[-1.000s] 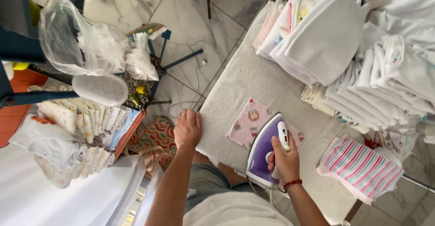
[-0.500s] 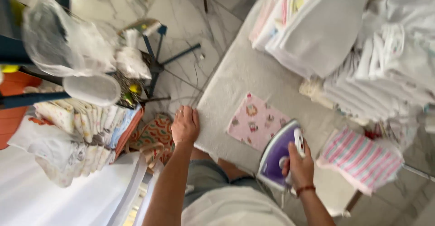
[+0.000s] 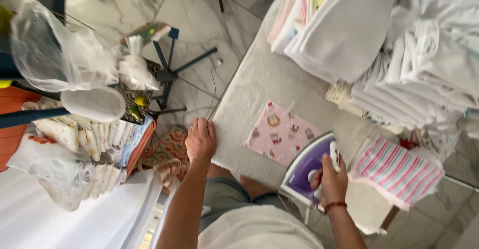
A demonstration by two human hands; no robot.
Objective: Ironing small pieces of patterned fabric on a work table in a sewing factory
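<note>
My right hand point(image 3: 330, 180) grips the handle of a purple and white iron point(image 3: 308, 166), which sits at the near edge of the ironing board point(image 3: 259, 84), just off a small pink patterned cloth point(image 3: 280, 133) lying flat there. My left hand point(image 3: 200, 139) rests with curled fingers on the board's left edge, holding nothing. A pink striped folded cloth point(image 3: 396, 169) lies right of the iron.
Tall stacks of folded white and pastel cloths point(image 3: 349, 24) fill the board's far end and right side. To the left stand a rack of folded cloths point(image 3: 85, 139), a clear plastic bag point(image 3: 50, 54) and a blue folding stand point(image 3: 167, 69) on the marble floor.
The iron has slid off the pink cloth towards me and to the right, uncovering the cloth. My left hand stayed on the board's edge.
</note>
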